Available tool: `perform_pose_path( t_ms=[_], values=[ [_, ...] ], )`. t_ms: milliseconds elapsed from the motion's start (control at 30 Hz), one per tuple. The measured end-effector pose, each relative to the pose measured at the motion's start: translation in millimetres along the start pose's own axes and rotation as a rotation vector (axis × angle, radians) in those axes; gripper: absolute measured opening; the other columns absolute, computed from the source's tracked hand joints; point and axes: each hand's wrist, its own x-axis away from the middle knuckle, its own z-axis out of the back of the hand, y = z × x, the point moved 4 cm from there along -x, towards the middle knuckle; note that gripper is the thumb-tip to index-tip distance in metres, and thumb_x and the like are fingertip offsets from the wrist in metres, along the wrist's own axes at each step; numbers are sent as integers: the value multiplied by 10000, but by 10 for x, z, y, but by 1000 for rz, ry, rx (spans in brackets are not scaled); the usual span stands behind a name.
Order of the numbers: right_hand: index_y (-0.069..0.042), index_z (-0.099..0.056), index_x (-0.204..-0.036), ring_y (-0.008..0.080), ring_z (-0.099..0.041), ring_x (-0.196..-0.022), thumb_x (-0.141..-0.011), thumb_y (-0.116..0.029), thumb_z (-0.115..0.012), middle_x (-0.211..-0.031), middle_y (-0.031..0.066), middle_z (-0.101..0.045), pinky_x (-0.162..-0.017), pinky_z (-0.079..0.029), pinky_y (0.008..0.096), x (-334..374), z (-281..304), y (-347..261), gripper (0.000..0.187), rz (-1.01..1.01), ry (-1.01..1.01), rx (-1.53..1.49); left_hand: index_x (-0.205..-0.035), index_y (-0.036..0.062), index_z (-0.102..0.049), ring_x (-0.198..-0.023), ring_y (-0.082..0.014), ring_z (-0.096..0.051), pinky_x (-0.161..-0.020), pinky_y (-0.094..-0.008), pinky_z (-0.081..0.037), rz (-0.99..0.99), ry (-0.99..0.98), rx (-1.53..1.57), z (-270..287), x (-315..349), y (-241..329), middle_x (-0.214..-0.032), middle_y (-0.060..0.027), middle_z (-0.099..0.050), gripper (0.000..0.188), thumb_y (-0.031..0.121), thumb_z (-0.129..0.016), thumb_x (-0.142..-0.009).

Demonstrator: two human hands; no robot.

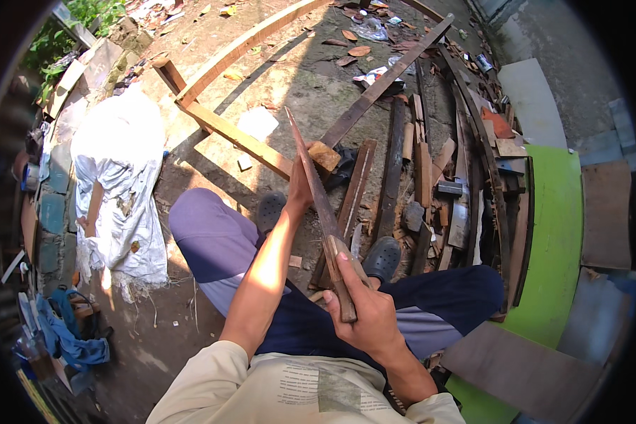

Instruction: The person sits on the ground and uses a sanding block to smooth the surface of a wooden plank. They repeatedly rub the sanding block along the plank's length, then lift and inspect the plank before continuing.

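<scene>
My right hand (367, 311) is closed round the worn wooden handle (340, 283) of a handsaw. Its rusty brown blade (311, 177) points away from me and narrows to a tip at the far end. Beyond my knees, my left hand (300, 185) grips a wooden frame (240, 141) at its near corner, its fingers partly hidden by the blade. A square-ended wooden block (323, 157) shows at that corner, just right of the blade. From there a darker wooden bar (388, 78) runs away to the upper right. Whether the blade touches the wood I cannot tell.
Several wood strips and offcuts (424, 177) lie to the right, with a hammer (449, 188) among them. A green board (554, 226) is farther right. At left are a white cloth sack (120, 205) and a blue cloth (67, 328). Dry leaves (359, 51) litter the far ground.
</scene>
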Motion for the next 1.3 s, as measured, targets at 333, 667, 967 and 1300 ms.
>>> perform_pose_path(
  t_ms=[333, 667, 967, 1300],
  values=[
    [35, -539, -1442, 321, -740, -736, -840, -34, -755, -952, 199, -751, -672, -588, 374, -15, 101, -127, 644, -16, -130, 150, -1259, -24, -547, -923, -272, -648, -820, -385, -503, 169, 278, 175, 40, 50, 518, -1058, -172, -658, 310, 217, -486, -1073],
    [66, -490, -1470, 131, -687, -636, -985, -110, -664, -905, 117, -750, -572, -536, 257, 210, 70, 138, 545, -368, 247, -485, -1189, -9, -674, -1017, -216, -686, -912, -340, -518, 109, 197, 54, 126, -126, 723, -1105, -150, -729, 293, 200, -541, -1034],
    [8, -348, -1558, 155, -578, -627, -1073, -190, -491, -884, 71, -563, -610, -533, 327, 412, -476, 700, 543, -588, 757, -1580, -1336, 16, -617, -1123, -247, -678, -959, -351, -542, 293, -79, -235, 247, -221, 1038, -1261, -181, -681, 423, 232, -695, -980],
    [-13, -325, -1578, 128, -529, -569, -1076, -161, -481, -800, 46, -554, -552, -493, 298, 523, -512, 872, 546, -589, 708, -1802, -1397, -42, -548, -1204, -255, -651, -951, -346, -545, 353, -142, -334, 355, -288, 954, -1375, -223, -619, 554, 178, -759, -934]
  ],
)
